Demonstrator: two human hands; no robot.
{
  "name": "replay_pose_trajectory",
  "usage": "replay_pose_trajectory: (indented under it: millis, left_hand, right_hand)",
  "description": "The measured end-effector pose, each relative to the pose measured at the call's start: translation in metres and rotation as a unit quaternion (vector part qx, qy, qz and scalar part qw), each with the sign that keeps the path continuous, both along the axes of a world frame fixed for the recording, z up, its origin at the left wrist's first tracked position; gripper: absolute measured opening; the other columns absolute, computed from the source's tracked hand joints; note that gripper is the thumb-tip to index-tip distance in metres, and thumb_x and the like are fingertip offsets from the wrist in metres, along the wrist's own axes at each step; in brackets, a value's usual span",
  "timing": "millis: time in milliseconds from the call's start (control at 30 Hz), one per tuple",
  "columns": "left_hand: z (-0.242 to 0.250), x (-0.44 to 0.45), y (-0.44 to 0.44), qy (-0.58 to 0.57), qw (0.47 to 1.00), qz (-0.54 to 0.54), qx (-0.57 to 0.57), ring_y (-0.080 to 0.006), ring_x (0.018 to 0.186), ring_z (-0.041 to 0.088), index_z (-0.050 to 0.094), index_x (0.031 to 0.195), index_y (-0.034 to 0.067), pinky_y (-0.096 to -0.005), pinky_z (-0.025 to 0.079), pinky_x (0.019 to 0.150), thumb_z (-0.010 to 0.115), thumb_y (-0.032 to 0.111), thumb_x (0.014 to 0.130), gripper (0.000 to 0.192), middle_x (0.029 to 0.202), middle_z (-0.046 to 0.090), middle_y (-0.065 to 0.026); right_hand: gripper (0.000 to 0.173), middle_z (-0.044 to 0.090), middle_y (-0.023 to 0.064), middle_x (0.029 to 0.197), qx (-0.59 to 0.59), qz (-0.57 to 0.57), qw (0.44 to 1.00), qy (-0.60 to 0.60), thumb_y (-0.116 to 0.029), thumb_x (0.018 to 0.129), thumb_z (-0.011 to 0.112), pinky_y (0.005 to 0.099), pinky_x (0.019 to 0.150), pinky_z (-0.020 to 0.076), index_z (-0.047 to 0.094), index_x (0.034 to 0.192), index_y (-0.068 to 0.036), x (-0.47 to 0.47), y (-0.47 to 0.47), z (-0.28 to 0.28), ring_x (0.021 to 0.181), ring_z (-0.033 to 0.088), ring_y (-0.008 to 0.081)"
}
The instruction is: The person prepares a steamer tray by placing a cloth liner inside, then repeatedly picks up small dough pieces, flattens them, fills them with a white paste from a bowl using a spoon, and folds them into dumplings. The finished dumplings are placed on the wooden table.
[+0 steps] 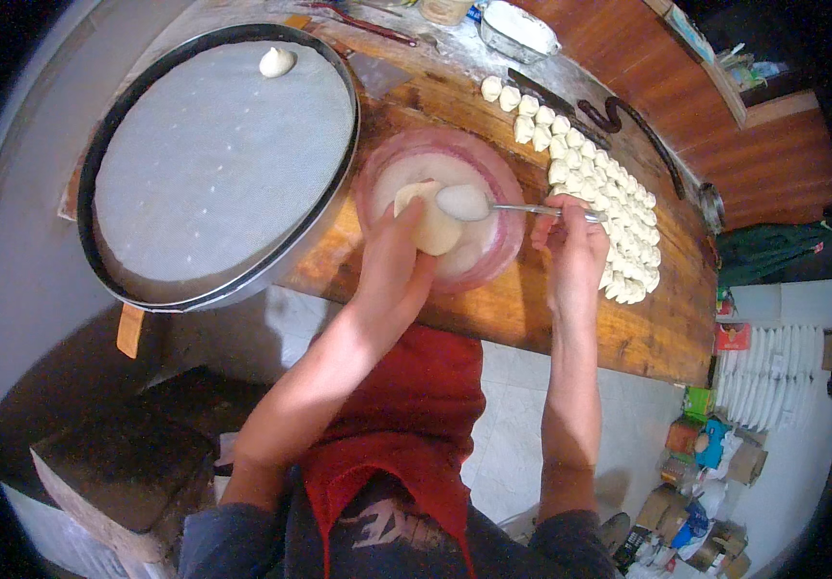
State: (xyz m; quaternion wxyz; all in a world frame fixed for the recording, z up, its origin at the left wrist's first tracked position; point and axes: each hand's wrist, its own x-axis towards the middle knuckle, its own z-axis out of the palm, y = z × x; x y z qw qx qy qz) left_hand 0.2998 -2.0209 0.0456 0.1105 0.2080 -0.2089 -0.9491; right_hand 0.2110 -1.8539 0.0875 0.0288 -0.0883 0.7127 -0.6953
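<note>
My left hand (pixel 396 257) holds a thin round dough wrapper (pixel 439 235) over a pink bowl (pixel 509 181). The bowl contains a pale, white, grainy filling (pixel 416 168) that looks like sugar. In my right hand (pixel 577 239) is the handle of a metal spoon (pixel 521 208). Its heaped white load (pixel 464 200) is at the wrapper's right edge; I cannot tell if they touch. To the left is a large round steamer tray (pixel 220 159) lined with pale mesh cloth. One shaped bun (pixel 276 63), with a pointed top, sits near its far edge.
Rows of small dough pieces (pixel 604 195) cover the wooden table's (pixel 662 333) right side. Behind them lie a dark flat bar (pixel 540 90) and a dark curved strap-like thing (pixel 651 134). A clear tub of flour (pixel 519 30) and a metal scraper (pixel 380 74) are farther back.
</note>
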Motion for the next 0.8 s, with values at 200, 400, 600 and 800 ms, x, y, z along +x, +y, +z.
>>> replay_pose_trajectory:
  millis: [200,400,600,800]
  left_hand:
    - [-0.002,-0.01,0.005,0.035,0.999,0.017,0.029,-0.0262,0.135,0.053,0.046,0.145,0.011,-0.0437,0.047,0.113,0.043,0.029,0.11,0.039,0.144,0.054,-0.01]
    - [-0.006,-0.016,0.002,0.055,0.992,0.002,0.114,-0.0279,0.137,0.051,0.045,0.147,0.015,-0.0505,0.047,0.112,0.039,0.038,0.11,0.044,0.147,0.053,-0.0081]
    - [-0.002,-0.01,-0.005,0.062,0.995,0.015,0.073,-0.0273,0.136,0.053,0.047,0.148,0.015,-0.0501,0.047,0.11,0.038,0.044,0.11,0.049,0.145,0.056,-0.0067]
    - [0.023,0.032,0.014,0.052,0.991,-0.053,0.113,-0.0245,0.135,0.054,0.044,0.148,0.009,-0.0461,0.045,0.113,0.032,0.041,0.113,0.049,0.145,0.055,-0.0078]
  right_hand:
    - [0.028,0.069,0.004,0.079,0.211,0.05,0.964,0.155,-0.021,0.11,0.053,0.026,0.065,0.051,0.068,0.102,0.001,0.022,-0.014,0.011,0.071,0.062,0.009]
    - [0.013,0.074,0.0129,0.084,0.361,0.096,0.805,0.46,-0.012,0.1,0.063,0.0343,0.07,0.056,0.072,0.099,-0.003,0.039,-0.034,0.034,0.075,0.072,0.0227]
    - [0.015,0.075,0.0149,0.09,0.422,-0.003,0.852,0.31,-0.015,0.099,0.064,0.0368,0.071,0.0555,0.073,0.101,-0.004,0.016,-0.036,0.017,0.08,0.073,0.027]
    - [0.018,0.071,0.0141,0.095,0.466,0.011,0.853,0.234,-0.017,0.099,0.065,0.0345,0.073,0.0544,0.071,0.111,-0.004,0.001,-0.011,-0.04,0.08,0.069,0.021]
